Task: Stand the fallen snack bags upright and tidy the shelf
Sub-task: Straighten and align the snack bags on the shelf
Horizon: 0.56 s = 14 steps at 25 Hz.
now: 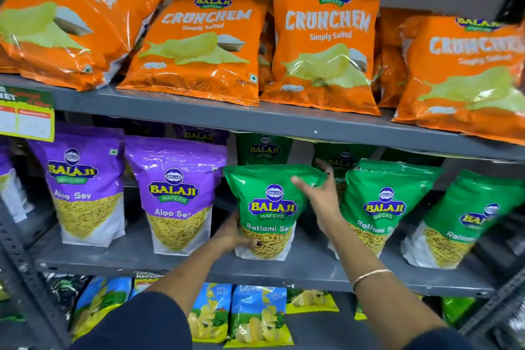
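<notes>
A green Ratlami Sev bag (268, 207) stands upright at the middle of the grey middle shelf (199, 260). My left hand (233, 233) grips its lower left edge. My right hand (321, 196) holds its upper right corner, thumb across the front. Two more green Ratlami Sev bags (380, 207) (460, 221) stand to the right, the far one leaning. Two purple Aloo Sev bags (85, 187) (176, 196) stand to the left. Orange Crunchem bags (199, 48) on the top shelf lean back or lie tilted.
More green and purple bags sit behind the front row. A price label (27, 115) hangs on the top shelf's left edge. Blue and yellow chip bags (255, 315) fill the bottom shelf. A perforated metal upright (17, 250) frames the left side.
</notes>
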### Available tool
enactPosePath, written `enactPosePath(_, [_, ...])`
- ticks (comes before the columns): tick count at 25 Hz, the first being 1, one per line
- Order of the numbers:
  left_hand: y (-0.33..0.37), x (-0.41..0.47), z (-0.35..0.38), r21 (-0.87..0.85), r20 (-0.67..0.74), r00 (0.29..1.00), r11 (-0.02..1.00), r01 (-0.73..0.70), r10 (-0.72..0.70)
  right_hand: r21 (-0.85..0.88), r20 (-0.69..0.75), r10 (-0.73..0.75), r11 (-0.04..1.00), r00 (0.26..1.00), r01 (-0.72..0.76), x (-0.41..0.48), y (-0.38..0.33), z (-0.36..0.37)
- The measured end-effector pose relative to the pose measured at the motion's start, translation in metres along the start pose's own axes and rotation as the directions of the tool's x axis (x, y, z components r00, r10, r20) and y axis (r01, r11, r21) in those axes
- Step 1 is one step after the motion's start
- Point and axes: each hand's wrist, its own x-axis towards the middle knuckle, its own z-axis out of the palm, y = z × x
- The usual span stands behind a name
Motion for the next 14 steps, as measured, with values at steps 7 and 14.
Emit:
enactPosePath(7, [0.002, 0.001, 0.002, 0.017, 0.020, 1.000, 1.000, 0.007, -0.007, -0.875, 0.430, -0.093, 0.202, 0.898, 0.440, 0.012, -0.081, 0.022])
enactPosePath(14, [-0.003, 0.004, -0.001, 0.244, 0.090, 0.969, 0.949, 0.201, -0.228, -0.834, 0.202, -0.446, 0.388, 0.872, 0.392, 0.004, -0.068, -0.002])
